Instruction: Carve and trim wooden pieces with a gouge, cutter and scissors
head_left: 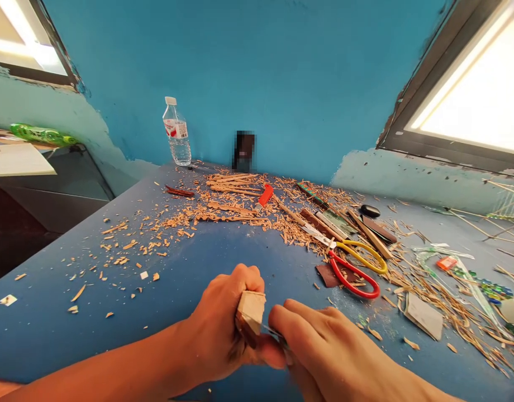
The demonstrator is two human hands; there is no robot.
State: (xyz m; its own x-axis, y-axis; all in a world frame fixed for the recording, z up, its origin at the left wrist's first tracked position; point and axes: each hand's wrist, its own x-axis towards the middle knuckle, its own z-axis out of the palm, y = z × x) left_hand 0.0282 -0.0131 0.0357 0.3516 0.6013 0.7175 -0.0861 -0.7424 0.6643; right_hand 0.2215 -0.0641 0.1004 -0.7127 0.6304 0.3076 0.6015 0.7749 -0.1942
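Wood block (252,308) gripped in curled left hand (221,321); right hand (319,338) closed round thin blade (272,331) beside it. Bottle's (180,149) red-white label (175,129) unreadable.

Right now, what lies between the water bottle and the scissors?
The head view shows wooden sticks, a red handle and many wood shavings between the bottle and the scissors.

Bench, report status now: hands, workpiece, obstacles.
Left hand gripping wood block. Right hand closed on thin-bladed tool, blade right by block, contact unclear. Scissors and shavings lie beyond the hands.
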